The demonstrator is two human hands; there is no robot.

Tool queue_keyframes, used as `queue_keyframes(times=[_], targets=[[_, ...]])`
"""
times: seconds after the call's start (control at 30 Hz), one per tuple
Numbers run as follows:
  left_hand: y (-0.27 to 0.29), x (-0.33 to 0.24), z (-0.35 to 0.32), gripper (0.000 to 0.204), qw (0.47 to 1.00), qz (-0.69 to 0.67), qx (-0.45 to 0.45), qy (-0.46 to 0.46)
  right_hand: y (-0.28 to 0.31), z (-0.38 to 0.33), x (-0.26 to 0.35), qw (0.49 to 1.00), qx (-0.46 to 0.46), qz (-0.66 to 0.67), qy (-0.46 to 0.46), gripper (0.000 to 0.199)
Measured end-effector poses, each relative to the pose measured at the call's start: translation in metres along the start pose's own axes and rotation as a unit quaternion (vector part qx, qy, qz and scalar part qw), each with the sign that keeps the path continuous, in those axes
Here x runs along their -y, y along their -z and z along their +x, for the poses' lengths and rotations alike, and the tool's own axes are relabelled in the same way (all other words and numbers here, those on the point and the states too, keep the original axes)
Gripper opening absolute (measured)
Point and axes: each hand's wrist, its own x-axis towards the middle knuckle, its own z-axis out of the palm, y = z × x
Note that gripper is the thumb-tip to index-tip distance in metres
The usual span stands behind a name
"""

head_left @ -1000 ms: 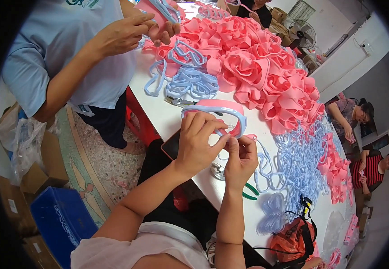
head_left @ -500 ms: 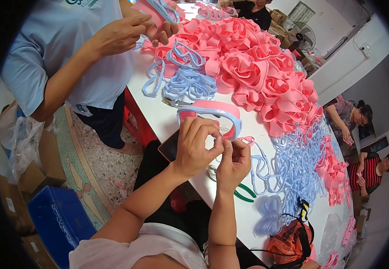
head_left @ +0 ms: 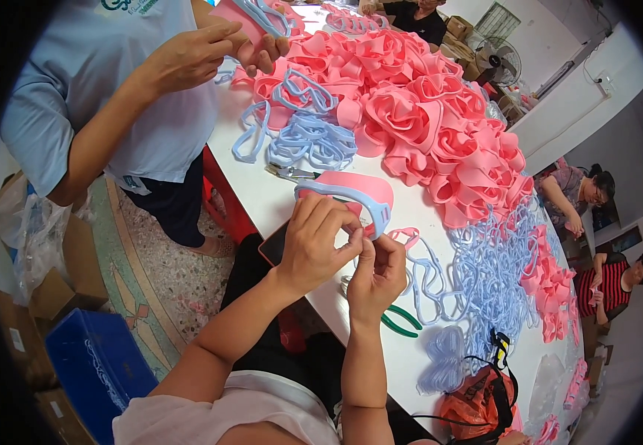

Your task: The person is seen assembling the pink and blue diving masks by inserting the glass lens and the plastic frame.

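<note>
- Pink band (head_left: 355, 185) with blue trim: held up above the white table (head_left: 419, 199), curved into an arc, touched by both hands.
- Left hand (head_left: 317, 233): fingers curled narrowly around the band's near side, holding it. Possible fault: squeezing too hard could crease the band, which looks soft.
- Right hand (head_left: 379, 267): thumb and forefinger pinched together at the trim's lower end; exact part between the tips too small to tell. Possible fault: an uneven pull here could part trim from band or twist the edge.
- Tips of both hands nearly meet, hiding the join; a misaligned edge could pass unnoticed.
- Green-handled tool (head_left: 401, 321): on the table, near the right wrist. A dropped elbow or wrist could knock it.
- Pink loop (head_left: 406, 236) and tangled blue cords (head_left: 495, 259): right of the hands. If the band were lowered that way, its end could snag.
- Metal clippers (head_left: 292, 172): just beyond the band; contact might scratch it.
</note>
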Motion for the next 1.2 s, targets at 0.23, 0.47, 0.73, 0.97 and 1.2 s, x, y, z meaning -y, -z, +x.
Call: queue_keyframes(times=[0.23,0.47,0.73,0.97,1.2], targets=[[-0.003,0.002,-0.004,0.025,0.999,0.014,-0.039,-0.018,-0.003,-0.001,0.002,0.999,-0.002,0.026,-0.022,0.009],[-0.004,-0.007,-0.008,0.024,0.997,-0.011,-0.064,-0.032,-0.006,-0.002,0.000,0.999,-0.005,0.040,-0.022,0.009],[-0.005,-0.003,-0.010,0.026,0.983,-0.145,-0.045,0.104,-0.007,0.001,-0.004,0.997,-0.002,0.069,-0.042,0.012],[0.002,0.002,0.002,0.028,0.996,-0.034,-0.061,0.050,-0.013,0.003,-0.002,1.000,0.002,0.003,0.013,0.010],[0.015,-0.011,-0.012,0.022,0.993,-0.064,-0.046,0.089,-0.006,-0.011,-0.002,0.984,-0.021,-0.104,0.143,0.012]])
